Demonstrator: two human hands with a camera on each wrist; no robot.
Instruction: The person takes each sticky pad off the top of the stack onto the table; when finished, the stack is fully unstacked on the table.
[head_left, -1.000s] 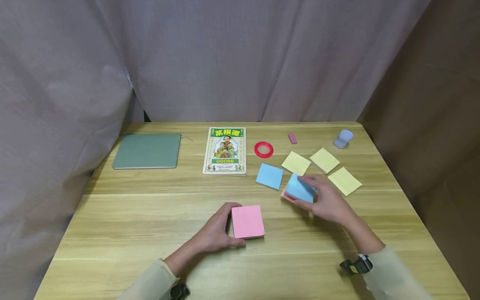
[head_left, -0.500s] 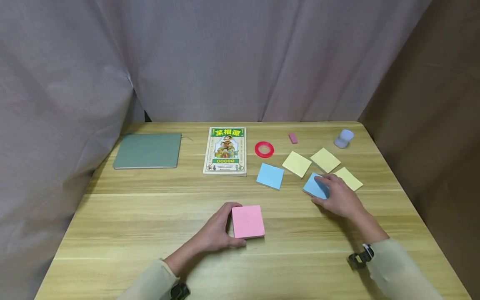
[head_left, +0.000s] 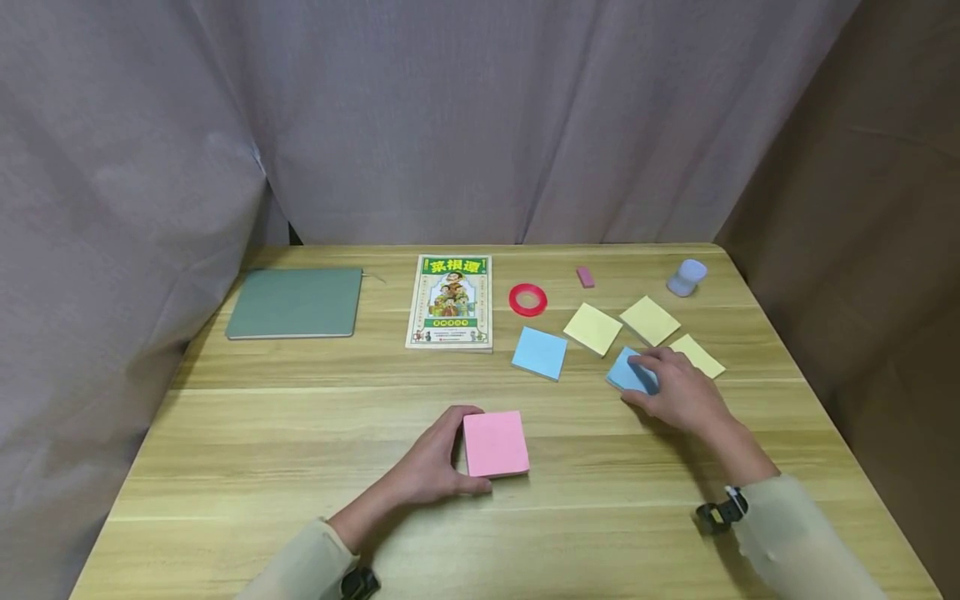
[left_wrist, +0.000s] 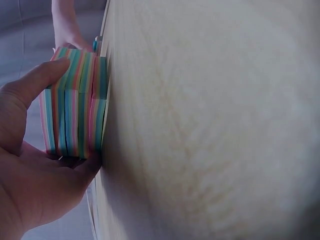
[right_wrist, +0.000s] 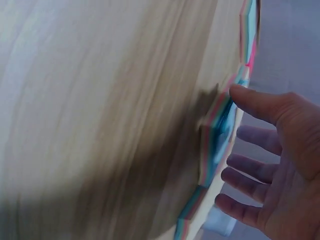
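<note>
In the head view my left hand (head_left: pixel 433 465) grips a thick stack of sticky note pads (head_left: pixel 496 444) with pink on top, thumb on the near side and fingers at the far left corner. Its layered, many-coloured edges (left_wrist: pixel 75 120) show in the left wrist view, close against the tabletop. My right hand (head_left: pixel 678 396) is over a blue-topped sticky note pad (head_left: pixel 624 369) lying on the table, covering its right part. In the right wrist view the fingers (right_wrist: pixel 250 185) are loosely spread and the thumb tip is right at the pad's edge. Nothing is gripped there.
Another blue pad (head_left: pixel 540 352) and yellow pads (head_left: pixel 592 328), one partly behind my right hand, lie nearby. Farther back are a red tape roll (head_left: pixel 528 312), a pink eraser (head_left: pixel 585 277) and a pale cup-like object (head_left: pixel 686 279). A book (head_left: pixel 450 302) and green notebook (head_left: pixel 295 304) lie left.
My right hand has carried the blue pad to the right, set it down on the table near the yellow pads and loosened its fingers. My left hand and the stack have stayed put.
</note>
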